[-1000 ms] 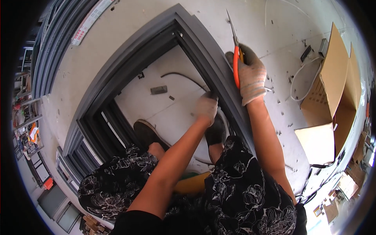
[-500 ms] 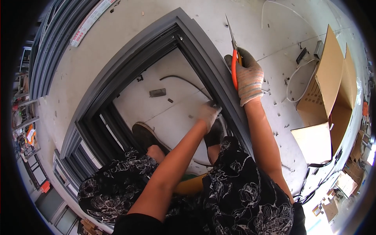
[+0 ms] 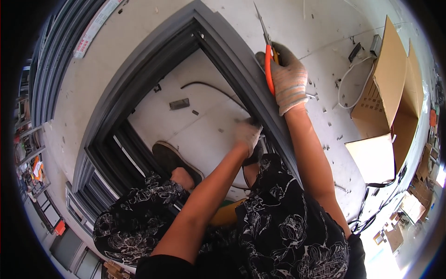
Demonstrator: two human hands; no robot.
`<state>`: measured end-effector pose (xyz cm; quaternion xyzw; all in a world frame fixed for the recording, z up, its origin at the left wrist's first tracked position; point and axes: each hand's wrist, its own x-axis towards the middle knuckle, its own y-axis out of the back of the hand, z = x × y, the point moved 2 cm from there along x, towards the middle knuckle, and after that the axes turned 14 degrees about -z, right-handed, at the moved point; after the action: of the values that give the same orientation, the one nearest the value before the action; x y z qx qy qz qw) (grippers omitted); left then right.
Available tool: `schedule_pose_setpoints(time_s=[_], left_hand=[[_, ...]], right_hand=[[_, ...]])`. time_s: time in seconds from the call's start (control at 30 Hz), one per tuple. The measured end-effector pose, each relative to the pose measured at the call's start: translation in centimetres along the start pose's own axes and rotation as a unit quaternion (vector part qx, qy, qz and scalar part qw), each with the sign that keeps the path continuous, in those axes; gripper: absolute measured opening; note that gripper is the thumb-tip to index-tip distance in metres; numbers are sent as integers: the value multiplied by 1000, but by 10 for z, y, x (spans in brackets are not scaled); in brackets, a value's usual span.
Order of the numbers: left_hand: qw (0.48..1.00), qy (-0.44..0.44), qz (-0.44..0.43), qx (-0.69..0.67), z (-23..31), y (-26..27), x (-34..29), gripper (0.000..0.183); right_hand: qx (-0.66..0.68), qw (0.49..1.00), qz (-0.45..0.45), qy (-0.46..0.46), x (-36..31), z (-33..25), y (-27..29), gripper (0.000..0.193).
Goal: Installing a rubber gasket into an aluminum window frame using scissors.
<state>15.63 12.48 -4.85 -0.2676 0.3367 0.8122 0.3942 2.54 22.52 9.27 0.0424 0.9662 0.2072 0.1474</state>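
My right hand (image 3: pixel 290 79), in a striped glove with a dark palm, is closed around scissors (image 3: pixel 269 69) with orange-red handles. Their narrow metal blades point up and away, beyond the right rail of a dark grey metal frame (image 3: pixel 232 60). Against the inner edge of that rail, my gloved left hand (image 3: pixel 247 135) is closed with its fingertips turned down, slightly blurred. A thin black rubber strip (image 3: pixel 211 87) curves across the frame's opening up to those fingers. Just where the fingertips meet the strip is hidden.
Inside the frame lie a small grey metal piece (image 3: pixel 179 103) and my shoe (image 3: pixel 169 160). An open cardboard box (image 3: pixel 392 83) stands at right, by a white cable (image 3: pixel 341 93). Dark profiles (image 3: pixel 65 56) are stacked at upper left. Small scraps dot the floor.
The view has shifted, so the frame, scissors and right hand sit a little higher and farther left. My left hand stays at the rail's inner edge, still on the strip.
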Motion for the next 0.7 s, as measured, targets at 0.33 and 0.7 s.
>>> schedule_pose_setpoints(time_s=[0.33,0.7], left_hand=[[968,24,-67,-239,-1,-15,-1,24],[949,9,-101,-299,-10,-27,4,21]], right_hand=[[7,1000,-6,11,0,0,-4,48],[-41,999,-2,-1,0,1,-3,47]])
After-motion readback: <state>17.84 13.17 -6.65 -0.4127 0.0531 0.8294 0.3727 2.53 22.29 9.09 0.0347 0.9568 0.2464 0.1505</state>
